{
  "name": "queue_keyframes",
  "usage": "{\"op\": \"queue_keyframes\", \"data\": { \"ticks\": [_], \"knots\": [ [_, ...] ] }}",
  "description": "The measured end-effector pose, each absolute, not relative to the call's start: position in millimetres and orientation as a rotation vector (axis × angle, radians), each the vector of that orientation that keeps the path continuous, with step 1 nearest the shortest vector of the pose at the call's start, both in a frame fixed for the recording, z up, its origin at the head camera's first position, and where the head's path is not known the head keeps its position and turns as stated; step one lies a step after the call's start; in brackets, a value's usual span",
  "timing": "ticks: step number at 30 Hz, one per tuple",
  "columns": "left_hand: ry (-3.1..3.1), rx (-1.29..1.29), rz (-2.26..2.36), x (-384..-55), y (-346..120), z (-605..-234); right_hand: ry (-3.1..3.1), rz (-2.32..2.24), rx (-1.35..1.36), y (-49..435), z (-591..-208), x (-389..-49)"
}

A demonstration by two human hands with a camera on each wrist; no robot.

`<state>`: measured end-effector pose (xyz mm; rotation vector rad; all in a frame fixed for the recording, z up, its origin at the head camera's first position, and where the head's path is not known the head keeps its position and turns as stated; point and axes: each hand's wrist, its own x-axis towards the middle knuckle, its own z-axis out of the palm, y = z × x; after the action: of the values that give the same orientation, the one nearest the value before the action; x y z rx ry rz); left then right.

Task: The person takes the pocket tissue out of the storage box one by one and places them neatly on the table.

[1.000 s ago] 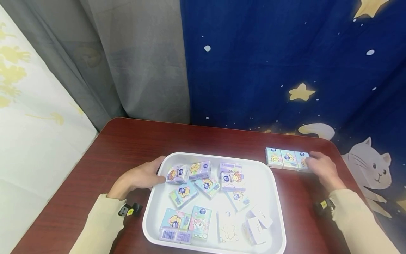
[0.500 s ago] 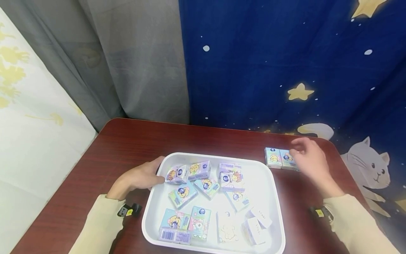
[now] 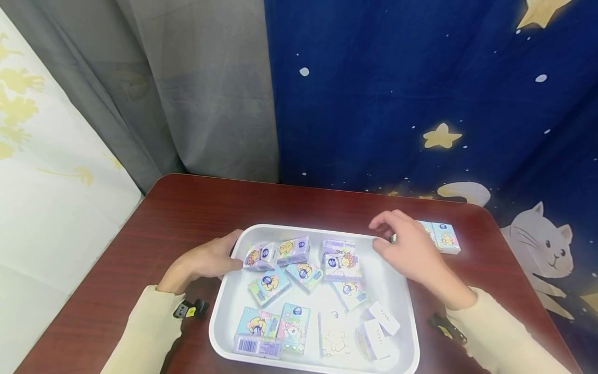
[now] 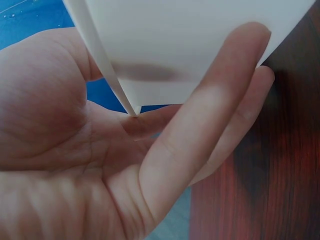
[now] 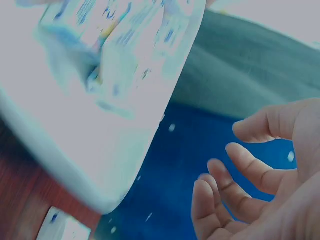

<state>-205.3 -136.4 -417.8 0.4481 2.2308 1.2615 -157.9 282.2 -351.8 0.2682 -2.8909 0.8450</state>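
A white plastic tray (image 3: 388, 270) holds several small tissue packs (image 3: 270, 286) in purple, light blue and white wrappers, some overlapping. My left hand (image 3: 205, 259) grips the tray's left rim at the far corner. In the left wrist view, its fingers (image 4: 185, 135) lie along the outer tray wall (image 4: 160, 45). My right hand (image 3: 411, 249) hovers over the far right corner with nothing in it. Its bent fingers are spread apart from the thumb (image 5: 260, 127) in the right wrist view. Beyond it, blue tissue packs (image 3: 447, 240) lie side by side, partly hidden by this hand.
The dark red wooden table (image 3: 196, 208) has rounded far corners. Behind it hang a grey curtain (image 3: 210, 93) and a blue curtain (image 3: 364, 104) with stars and a cat. A white patterned sheet (image 3: 56, 171) hangs at the left.
My right hand has come away from the rightmost pack of the row and moved left to the tray's far right corner. The left hand and the tray have stayed put.
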Motion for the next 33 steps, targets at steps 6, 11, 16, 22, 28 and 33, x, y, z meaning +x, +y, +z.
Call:
{"op": "queue_keyframes", "data": {
  "ticks": [6, 11, 16, 22, 28, 33],
  "knots": [
    [2.237, 0.452, 1.252, -205.1, -135.7, -417.0, -2.909, 0.846, 0.401, 255.0, -346.7, -147.6],
    [2.239, 0.452, 1.251, -204.8, -135.7, -416.1, -2.944, 0.866, 0.482, 237.7, -345.5, -142.2],
    [2.237, 0.451, 1.252, -204.7, -136.0, -415.9, -2.943, 0.882, 0.618, 221.8, -347.2, -139.5],
    [2.234, 0.455, 1.247, -204.9, -136.0, -415.2, -2.939, 0.835, 0.842, 200.8, -351.0, -136.2],
    [2.251, 0.450, 1.221, -205.2, -135.4, -415.9, -3.090, 0.727, 0.965, 177.9, -359.3, -129.9],
    [2.245, 0.454, 1.228, -204.8, -135.9, -416.2, -3.234, 0.545, 1.030, 160.0, -370.2, -123.1]
  ]
}}
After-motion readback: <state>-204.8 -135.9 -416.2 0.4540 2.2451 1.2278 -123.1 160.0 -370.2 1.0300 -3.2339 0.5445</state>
